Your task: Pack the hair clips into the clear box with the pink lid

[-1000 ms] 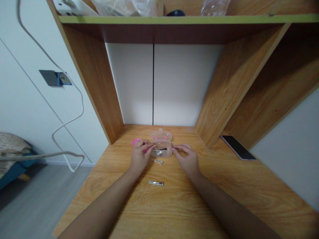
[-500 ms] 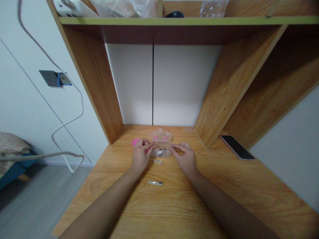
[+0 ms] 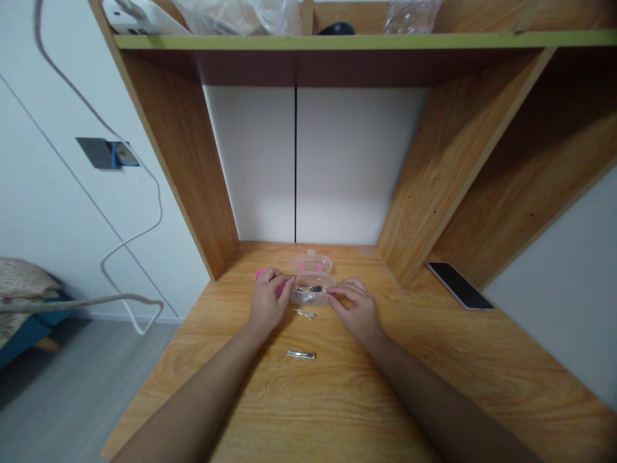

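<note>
Bare forearms (image 3: 212, 386) taper through slim wrists (image 3: 254, 332) to bare left hand (image 3: 267, 303) and right hand (image 3: 357, 307).

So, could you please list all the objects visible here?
Desk: one, brown, below
Box: one, clear, open, on desk
Box contents: count unclear, pale and black, inside
Clips: two, silver, in front of box
Item: count unclear, pink, box's left
Phone: one, black, desk's right
Shelf: one, brown, above
Power strip: one, white, shelf's left
Bag, plastic piece: one each, clear, on shelf
Rounded object: one, black, on shelf
Socket plate: one, grey, left wall
Cable: count unclear, white, left
Bedding: one, pale, far left
Left hand, right hand: one each, bare, at box's sides
</note>
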A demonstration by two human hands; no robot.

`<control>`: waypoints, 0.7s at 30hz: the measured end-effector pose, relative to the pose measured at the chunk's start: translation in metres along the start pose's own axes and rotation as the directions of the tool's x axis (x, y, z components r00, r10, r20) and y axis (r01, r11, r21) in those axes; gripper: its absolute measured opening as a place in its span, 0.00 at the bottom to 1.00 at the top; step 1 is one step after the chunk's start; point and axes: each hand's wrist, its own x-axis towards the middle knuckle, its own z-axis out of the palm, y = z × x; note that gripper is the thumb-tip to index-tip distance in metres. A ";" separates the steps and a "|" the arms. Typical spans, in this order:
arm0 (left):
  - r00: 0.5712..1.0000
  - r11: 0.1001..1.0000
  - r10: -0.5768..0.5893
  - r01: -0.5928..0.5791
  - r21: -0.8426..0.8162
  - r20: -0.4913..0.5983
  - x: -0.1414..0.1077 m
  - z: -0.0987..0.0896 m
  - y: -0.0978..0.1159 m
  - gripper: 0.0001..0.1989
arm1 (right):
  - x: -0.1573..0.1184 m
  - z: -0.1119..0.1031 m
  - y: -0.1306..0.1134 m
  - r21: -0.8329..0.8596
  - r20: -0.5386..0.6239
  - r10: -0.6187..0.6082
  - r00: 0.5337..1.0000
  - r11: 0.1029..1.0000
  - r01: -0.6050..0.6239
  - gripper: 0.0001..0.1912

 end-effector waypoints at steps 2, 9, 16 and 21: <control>0.996 0.997 0.055 -0.058 0.042 0.066 -0.001 -0.003 0.003 0.15 | 0.000 -0.002 -0.008 0.042 0.144 -0.137 0.980 0.990 0.132 0.04; 0.832 0.953 0.220 -0.296 0.072 0.509 -0.005 -0.012 0.011 0.14 | -0.010 -0.001 -0.029 0.115 0.575 -0.412 0.707 0.896 0.429 0.10; 0.708 0.896 0.134 -0.386 0.221 0.694 -0.002 -0.017 0.014 0.12 | -0.015 0.002 -0.028 0.090 0.697 -0.362 0.619 0.901 0.425 0.09; 0.675 0.867 0.077 -0.409 0.285 0.733 -0.001 -0.016 0.016 0.16 | -0.011 0.000 -0.035 0.112 0.696 -0.375 0.613 0.899 0.423 0.04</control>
